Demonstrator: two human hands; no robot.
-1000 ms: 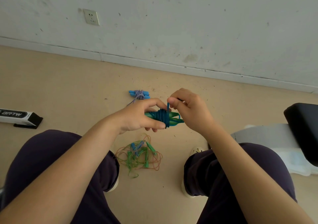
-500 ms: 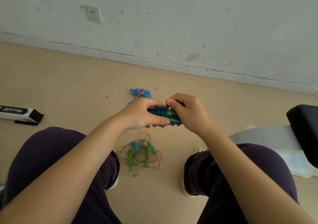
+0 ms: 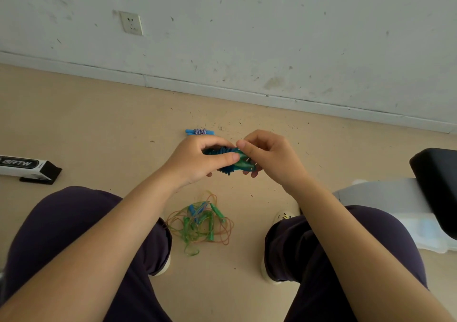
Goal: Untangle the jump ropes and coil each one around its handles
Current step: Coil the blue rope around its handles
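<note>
Right hand (image 3: pixel 269 156) lower on bundle (image 3: pixel 228 159).

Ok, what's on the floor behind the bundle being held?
A coiled rope with light blue handles lies behind the green-handled bundle; the left hand covers its near edge.

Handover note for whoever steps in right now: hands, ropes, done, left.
Left hand grips the dark blue rope bundle by its green handles; right hand pinches the other end, apparently securing the wrap.
Done: striped rope with blue handles lies coiled on the floor beyond the hands.
Left: finish this bundle, set it down, then untangle the pile of green and orange ropes between the feet and coil each.
</note>
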